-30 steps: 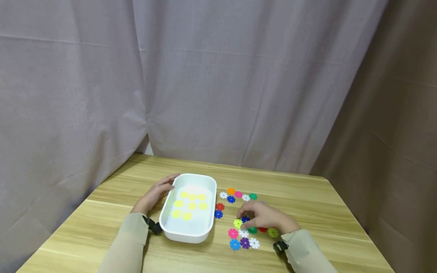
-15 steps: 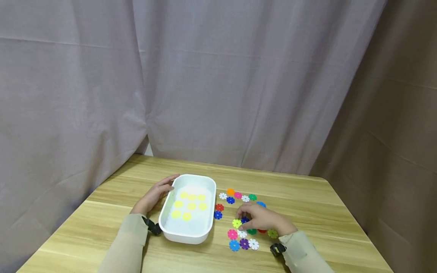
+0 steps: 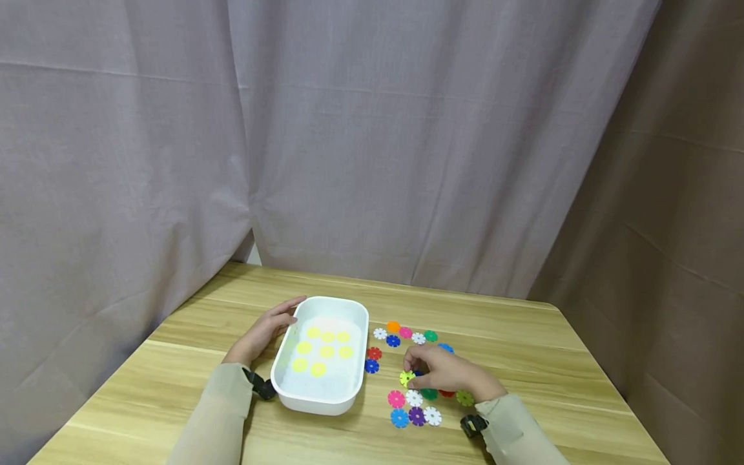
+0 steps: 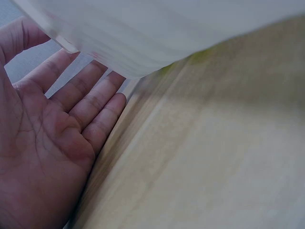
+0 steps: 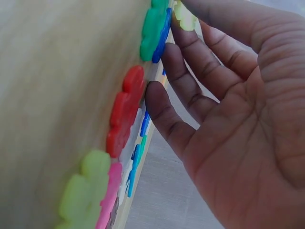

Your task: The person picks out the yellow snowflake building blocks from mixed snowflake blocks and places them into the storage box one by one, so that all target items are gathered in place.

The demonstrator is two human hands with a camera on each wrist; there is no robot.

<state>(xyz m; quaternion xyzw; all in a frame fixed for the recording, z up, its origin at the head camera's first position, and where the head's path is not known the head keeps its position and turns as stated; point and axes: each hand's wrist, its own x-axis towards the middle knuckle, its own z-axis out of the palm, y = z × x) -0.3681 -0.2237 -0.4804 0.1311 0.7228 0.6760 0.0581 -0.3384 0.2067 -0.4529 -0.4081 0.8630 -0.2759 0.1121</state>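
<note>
My right hand (image 3: 442,371) pinches a yellow-green snowflake disc (image 3: 407,378) between thumb and fingers, low over other discs on the table. In the right wrist view that disc (image 5: 185,17) shows at the fingertips, partly hidden by the thumb. My left hand (image 3: 264,330) rests against the left side of a white tray (image 3: 320,405), its fingers extended along the outside and its thumb at the rim. The left wrist view shows that palm (image 4: 43,143) facing the tray wall (image 4: 143,38). Several yellow discs (image 3: 318,369) lie flat and apart inside the tray.
Right of the tray, loose discs lie on the wooden table (image 3: 511,342): pink (image 3: 396,399), purple (image 3: 416,416), light blue (image 3: 400,418), white (image 3: 433,416), orange (image 3: 393,327), red (image 3: 374,353) and others. Another yellow-green disc (image 3: 464,398) lies by the right wrist. Grey curtains (image 3: 378,161) hang behind.
The right hand has closed its thumb and fingers on the yellow-green disc, which has come up slightly from beside the white one. The left hand and tray stay in place.
</note>
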